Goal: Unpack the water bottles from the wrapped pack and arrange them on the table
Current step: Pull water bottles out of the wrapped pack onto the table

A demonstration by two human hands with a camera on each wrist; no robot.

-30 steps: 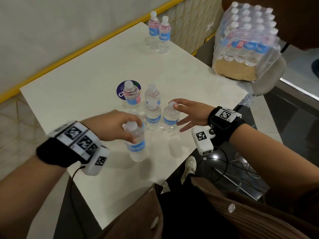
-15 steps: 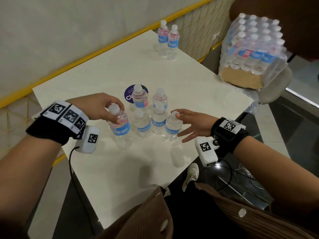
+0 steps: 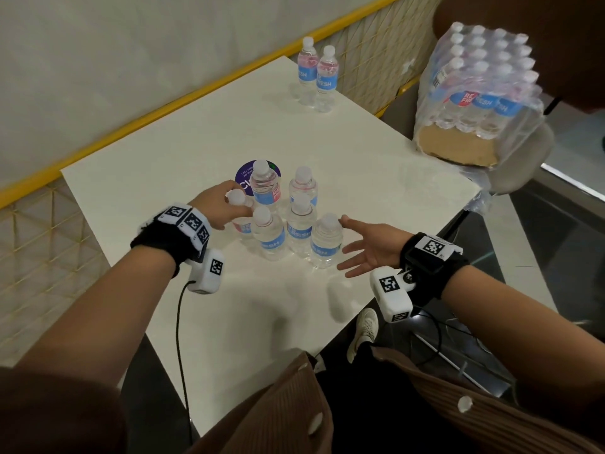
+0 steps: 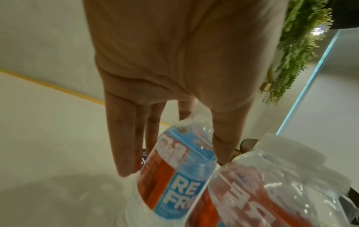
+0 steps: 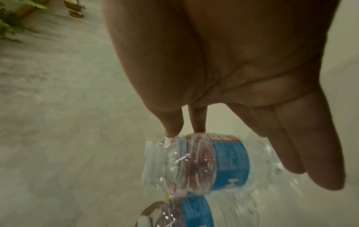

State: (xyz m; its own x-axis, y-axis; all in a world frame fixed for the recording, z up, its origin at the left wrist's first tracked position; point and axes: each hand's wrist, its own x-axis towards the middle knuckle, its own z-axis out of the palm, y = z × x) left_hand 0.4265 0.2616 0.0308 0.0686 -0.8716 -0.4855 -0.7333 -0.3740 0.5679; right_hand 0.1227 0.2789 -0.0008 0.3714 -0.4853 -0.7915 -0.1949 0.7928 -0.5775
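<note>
Step in hand: setting bottle into cluster at table middle. Right hand nearest, fingers spread, holding nothing, thumb by end bottle. Left hand grips bottle near its cap, beside purple sticker. Next: let go once it stands, reach for wrapped pack beyond table's far-right edge. 2 bottles at far corner.
</note>
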